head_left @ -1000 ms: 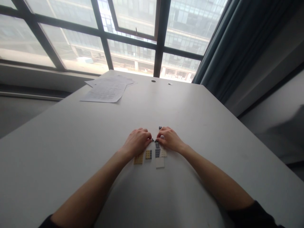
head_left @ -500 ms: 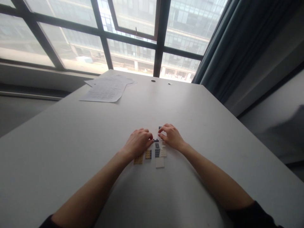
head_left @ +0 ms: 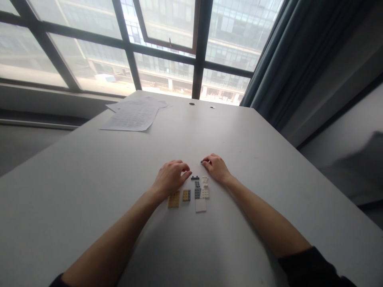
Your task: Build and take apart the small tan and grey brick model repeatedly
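Pinches a small dark toy brick (head_left: 201,162) in the right hand (head_left: 217,168) at one o'clock from a black plate (head_left: 195,178), holds the left hand (head_left: 172,176) empty and unclenched at nine o'clock, seemingly mid-pickup, next needing a secure grip.

We see a small dark building brick (head_left: 201,162), partly hidden, beyond a dark two-knobbed strip (head_left: 195,178) lying crosswise.

Legible text: none. Paper sheets (head_left: 131,116) at the far left of the table (head_left: 239,135) carry rows of small dark marks, apparently lines of print; too faint and blurred to make out any word or number. Script and language: cannot be determined.
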Motion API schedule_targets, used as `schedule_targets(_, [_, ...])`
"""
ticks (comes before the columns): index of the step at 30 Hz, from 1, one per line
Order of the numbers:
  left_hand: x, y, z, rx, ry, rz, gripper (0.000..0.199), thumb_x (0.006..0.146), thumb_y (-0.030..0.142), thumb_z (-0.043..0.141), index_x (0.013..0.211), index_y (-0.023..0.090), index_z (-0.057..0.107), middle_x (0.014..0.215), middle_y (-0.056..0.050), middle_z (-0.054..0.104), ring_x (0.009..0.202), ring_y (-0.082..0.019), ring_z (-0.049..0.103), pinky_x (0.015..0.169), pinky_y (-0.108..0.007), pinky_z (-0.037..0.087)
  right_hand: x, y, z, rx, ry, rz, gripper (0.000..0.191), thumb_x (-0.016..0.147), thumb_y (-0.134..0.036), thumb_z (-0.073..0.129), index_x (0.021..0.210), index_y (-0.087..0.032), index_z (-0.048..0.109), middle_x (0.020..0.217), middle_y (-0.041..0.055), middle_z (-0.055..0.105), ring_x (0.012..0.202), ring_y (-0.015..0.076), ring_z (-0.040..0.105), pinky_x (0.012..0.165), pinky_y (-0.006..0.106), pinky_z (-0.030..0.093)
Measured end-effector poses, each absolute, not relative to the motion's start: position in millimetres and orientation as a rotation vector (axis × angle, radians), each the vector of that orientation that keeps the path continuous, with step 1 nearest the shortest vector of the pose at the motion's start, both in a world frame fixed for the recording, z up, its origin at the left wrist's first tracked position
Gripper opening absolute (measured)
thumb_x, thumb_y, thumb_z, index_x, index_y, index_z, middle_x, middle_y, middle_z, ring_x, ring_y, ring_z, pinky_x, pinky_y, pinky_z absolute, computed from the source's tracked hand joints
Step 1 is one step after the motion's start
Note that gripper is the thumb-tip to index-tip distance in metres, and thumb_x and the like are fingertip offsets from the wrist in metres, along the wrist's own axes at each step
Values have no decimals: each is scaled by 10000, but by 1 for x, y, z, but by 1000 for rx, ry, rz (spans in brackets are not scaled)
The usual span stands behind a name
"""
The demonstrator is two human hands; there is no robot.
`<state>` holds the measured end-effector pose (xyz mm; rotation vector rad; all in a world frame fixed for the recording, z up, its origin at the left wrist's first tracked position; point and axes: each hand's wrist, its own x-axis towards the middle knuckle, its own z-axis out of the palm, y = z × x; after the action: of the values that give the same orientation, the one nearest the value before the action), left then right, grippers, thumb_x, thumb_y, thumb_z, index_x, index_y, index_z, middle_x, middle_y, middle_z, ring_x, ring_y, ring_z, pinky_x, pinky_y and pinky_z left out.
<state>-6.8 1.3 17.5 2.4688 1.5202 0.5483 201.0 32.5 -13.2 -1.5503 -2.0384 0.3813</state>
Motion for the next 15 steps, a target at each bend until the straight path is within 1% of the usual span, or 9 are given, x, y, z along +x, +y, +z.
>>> schedule_targets(3, [-10,2,20,2449,1533,592,255,855,394,504,854,232,701,866,-32,676,799,-195,605,719,-308,437,213,21,-9,-1501,-1972,511,172,874,-228,541,909,-166,697,908,45,663,770,129,573,761,254,429])
schedule_targets(7, [-17,4,23,2420,1562,666,280,857,409,492,836,222,700,881,-33,681,790,-191,607,713,-306,440,234,-10,-1,-1437,-1921,701,194,877,-274,537,906,-174,701,854,33,670,718,131,557,667,248,413])
schedule_targets(11, [-23,6,25,2392,1585,746,284,851,412,498,819,215,699,877,-32,685,785,-186,608,725,-303,445,245,-46,2,-1404,-1941,804,217,894,-300,516,901,-183,699,844,30,656,719,131,556,646,246,412])
schedule_targets(15, [-26,4,26,2378,1584,786,273,847,406,508,818,213,699,873,-28,687,770,-181,607,707,-295,443,245,-63,-1,-1368,-2026,718,179,887,-271,535,908,-190,693,877,31,635,732,126,554,668,251,430])
